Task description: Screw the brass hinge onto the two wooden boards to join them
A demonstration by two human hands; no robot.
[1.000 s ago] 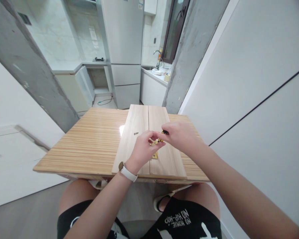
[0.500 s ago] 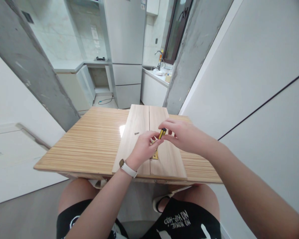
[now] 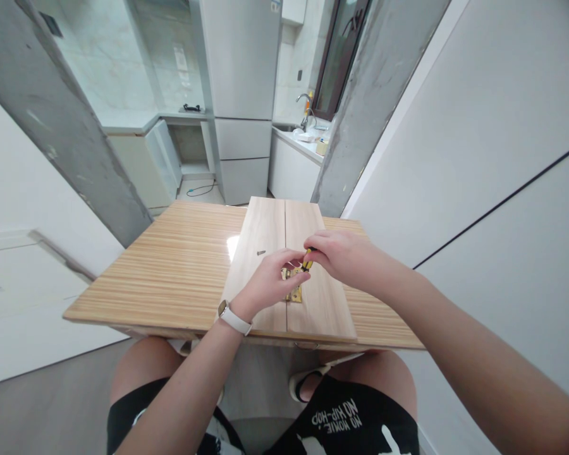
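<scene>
Two pale wooden boards point(image 3: 260, 240) lie side by side on the striped wooden table point(image 3: 171, 272). A brass hinge point(image 3: 294, 292) sits across their seam near the front. My right hand point(image 3: 344, 256) grips a small yellow-and-black screwdriver point(image 3: 307, 259), its tip pointing down at the hinge. My left hand point(image 3: 270, 281), with a white watch on the wrist, pinches at the hinge right beside the screwdriver tip; whether it holds a screw is hidden. One loose screw point(image 3: 260, 252) lies on the left board.
A white wall point(image 3: 478, 126) runs close along the table's right side. A grey concrete pillar point(image 3: 365, 95) stands behind the table, another at the left. A fridge point(image 3: 239, 95) and kitchen counter with sink are further back. My knees are under the table's front edge.
My right hand has lowered the screwdriver from a tilted, lifted position down toward the hinge. My left hand stayed at the hinge. The view shifted slightly.
</scene>
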